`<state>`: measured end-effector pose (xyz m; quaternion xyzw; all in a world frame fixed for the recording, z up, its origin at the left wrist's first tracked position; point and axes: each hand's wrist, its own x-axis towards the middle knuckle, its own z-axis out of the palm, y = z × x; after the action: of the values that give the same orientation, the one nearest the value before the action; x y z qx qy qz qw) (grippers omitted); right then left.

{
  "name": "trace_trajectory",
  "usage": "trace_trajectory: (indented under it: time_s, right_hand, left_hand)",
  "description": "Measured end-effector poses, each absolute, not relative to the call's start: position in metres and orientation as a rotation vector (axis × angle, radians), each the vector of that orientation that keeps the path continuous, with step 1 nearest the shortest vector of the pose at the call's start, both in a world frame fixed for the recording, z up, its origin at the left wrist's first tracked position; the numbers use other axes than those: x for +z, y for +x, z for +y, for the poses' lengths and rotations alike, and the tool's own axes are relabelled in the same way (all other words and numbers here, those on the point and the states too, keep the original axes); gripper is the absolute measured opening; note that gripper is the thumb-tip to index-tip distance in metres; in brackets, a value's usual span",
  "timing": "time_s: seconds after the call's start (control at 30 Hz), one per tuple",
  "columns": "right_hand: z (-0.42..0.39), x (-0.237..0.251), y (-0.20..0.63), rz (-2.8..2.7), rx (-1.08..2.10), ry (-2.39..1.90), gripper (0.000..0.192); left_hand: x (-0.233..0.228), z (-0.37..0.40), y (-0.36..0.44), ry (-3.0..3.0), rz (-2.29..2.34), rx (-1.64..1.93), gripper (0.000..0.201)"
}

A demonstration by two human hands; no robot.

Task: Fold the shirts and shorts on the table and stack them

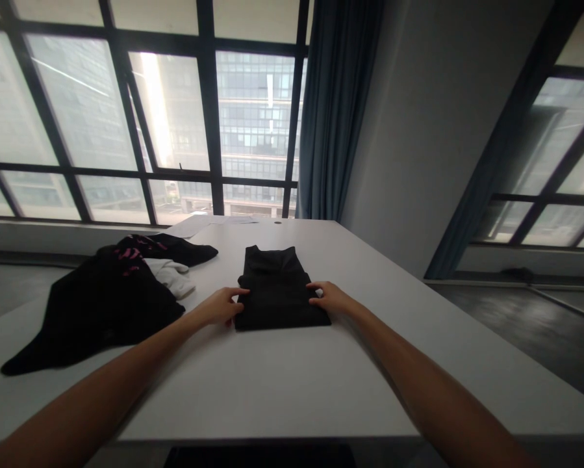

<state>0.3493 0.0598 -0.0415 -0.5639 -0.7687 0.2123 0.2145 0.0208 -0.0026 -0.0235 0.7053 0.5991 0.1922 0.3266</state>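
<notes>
One folded black garment (278,296) between left hand (221,307) and right hand (334,299).

Folded black garment (277,302) lies flat on the white counter (272,383) before you. Your left grip (221,306) touches its left edge, your right grip (334,300) its right; finger and thumb stand apart on each. Left of it: rumpled black cloth (111,302) with pink marks, white cloth (175,279) alongside. Papers (194,225) at the far end; beyond, windows (257,117), blue curtain (333,117).
</notes>
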Motion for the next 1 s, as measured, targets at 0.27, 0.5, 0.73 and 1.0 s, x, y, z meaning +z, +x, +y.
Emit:
trace_trajectory:
  time_s: [0.27,0.5,0.73,1.0]
  right_hand:
    - [0.066,-0.046,0.348,-2.096,0.480,-1.520,0.046]
    - [0.070,-0.046,0.338,-2.046,0.433,-1.429,0.040]
    - [0.064,-0.038,0.347,-1.854,0.630,-1.206,0.044]
    - [0.061,-0.039,0.348,-2.076,0.142,-1.478,0.040]
  left_hand:
    - [-0.037,0.011,0.019,2.108,1.804,0.623,0.057]
    - [-0.054,0.033,0.016,2.264,1.544,0.947,0.051]
    - [-0.053,0.032,0.015,2.363,1.336,1.180,0.057]
    - [-0.053,0.021,0.021,2.529,1.594,0.843,0.059]
